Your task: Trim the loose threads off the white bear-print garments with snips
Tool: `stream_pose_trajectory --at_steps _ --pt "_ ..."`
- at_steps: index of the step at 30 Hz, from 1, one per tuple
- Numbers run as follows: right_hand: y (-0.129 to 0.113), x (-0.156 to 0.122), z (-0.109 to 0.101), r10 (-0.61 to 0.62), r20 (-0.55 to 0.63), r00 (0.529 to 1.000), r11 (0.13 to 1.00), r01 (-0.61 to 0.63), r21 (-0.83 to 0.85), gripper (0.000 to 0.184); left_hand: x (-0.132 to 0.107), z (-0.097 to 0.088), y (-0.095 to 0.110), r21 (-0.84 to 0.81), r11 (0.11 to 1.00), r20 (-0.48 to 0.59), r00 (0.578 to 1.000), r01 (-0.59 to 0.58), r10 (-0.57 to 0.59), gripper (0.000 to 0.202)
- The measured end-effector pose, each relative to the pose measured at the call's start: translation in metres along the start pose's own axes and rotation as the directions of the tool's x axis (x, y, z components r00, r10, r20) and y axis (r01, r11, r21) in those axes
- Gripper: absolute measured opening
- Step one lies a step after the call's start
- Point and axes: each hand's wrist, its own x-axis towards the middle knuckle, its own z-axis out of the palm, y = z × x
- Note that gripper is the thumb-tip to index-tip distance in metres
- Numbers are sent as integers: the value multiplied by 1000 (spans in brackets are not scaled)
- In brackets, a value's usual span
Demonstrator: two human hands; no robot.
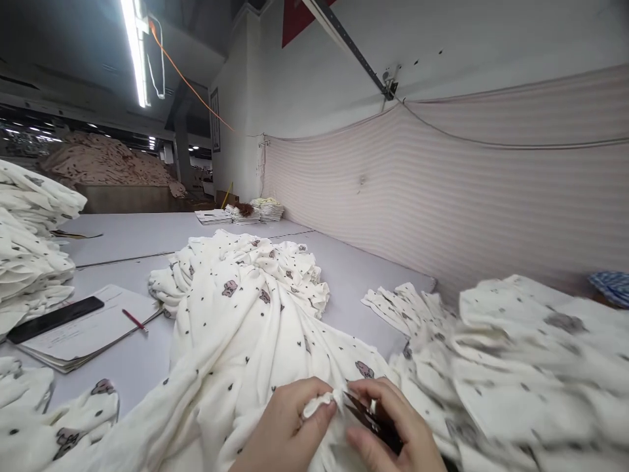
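White fabric [236, 328] printed with small dark spots and pinkish-brown animal figures lies bunched in front of me. My left hand [297, 423] pinches a gathered edge of it between thumb and fingers. Close beside, my right hand [398, 426] is closed around dark thread snips [369, 416]. Their blades point left, toward the pinched edge, and the tips are near the cloth; whether they touch it I cannot tell. Most of the snips' handle is hidden by my right hand.
At left, a phone [56, 319] and a red pen [134, 320] lie on papers [103, 328]. Folded cloth stacks [29, 255] rise beyond them. More printed fabric [531, 367] is heaped at right. Small piles [268, 210] sit at the table's back, beside a striped cloth [466, 196] hung along the wall.
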Motion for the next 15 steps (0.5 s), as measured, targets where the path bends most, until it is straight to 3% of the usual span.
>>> stream_pose_trajectory --at_steps 2,6,9,12,15 --pt "0 3 18 -17 -41 999 999 18 42 29 3 -4 -1 -98 994 -2 999 53 -54 26" --pt "2 11 38 -35 -10 999 995 35 89 16 9 -12 -7 -208 975 71 995 83 -70 33" --pt "5 17 38 32 -11 999 997 -31 76 14 11 -12 -13 -242 962 124 987 125 -97 32" --pt "9 22 33 112 -14 994 989 -110 96 29 13 -5 -14 -262 953 90 987 151 -132 28" --pt "11 26 28 151 -38 988 974 -142 174 32 19 6 -6 -249 959 70 990 136 -122 26"
